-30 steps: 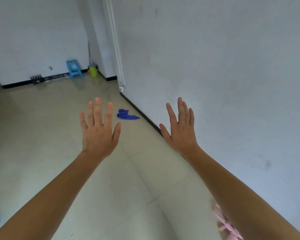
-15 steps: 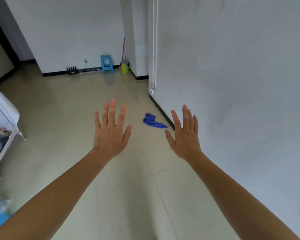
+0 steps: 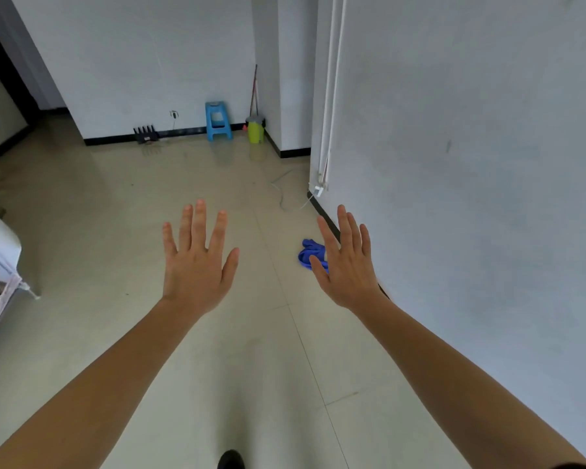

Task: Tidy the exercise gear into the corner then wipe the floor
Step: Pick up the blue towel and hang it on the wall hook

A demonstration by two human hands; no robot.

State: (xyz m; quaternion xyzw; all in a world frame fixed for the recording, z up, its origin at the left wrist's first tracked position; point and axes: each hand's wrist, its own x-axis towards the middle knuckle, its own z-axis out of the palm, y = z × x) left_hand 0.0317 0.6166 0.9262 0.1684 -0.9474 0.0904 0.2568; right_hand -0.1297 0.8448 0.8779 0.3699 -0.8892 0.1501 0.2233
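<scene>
— Reaching ahead, the left hand (image 3: pixel 197 269) and right hand (image 3: pixel 347 269) were held out with fingers spread and nothing grasped. Why?

— Probably because the blue cloth (image 3: pixel 310 253) was being approached; it lay crumpled on the floor (image 3: pixel 115 214) beside the wall (image 3: pixel 454 198), partly hidden behind the right hand. No exercise gear could be made out.

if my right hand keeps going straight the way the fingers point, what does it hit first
Probably the white wall by its black baseboard: the right hand angles up-left along it. The blue cloth lies lower, beside the thumb. Depth is unclear.
</scene>
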